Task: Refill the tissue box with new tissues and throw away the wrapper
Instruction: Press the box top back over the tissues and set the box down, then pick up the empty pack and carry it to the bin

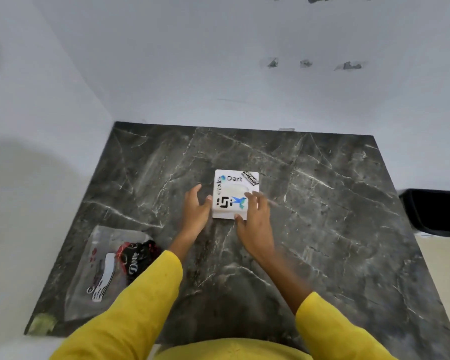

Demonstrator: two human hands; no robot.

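Note:
A white tissue box [231, 189] with stickers on its lid sits near the middle of the dark marble table [322, 229]. My left hand [196, 211] rests against the box's left side, fingers spread, thumb touching the edge. My right hand [253, 219], slightly blurred, lies over the box's near right corner with fingers on the lid. Neither hand is closed around the box. A clear plastic wrapper [107, 266] with red and black print lies flat at the table's near left.
A black bin [437, 211] stands on the floor past the table's right edge. White walls close the back and left sides. A pale green scrap [42, 323] lies at the table's near left corner.

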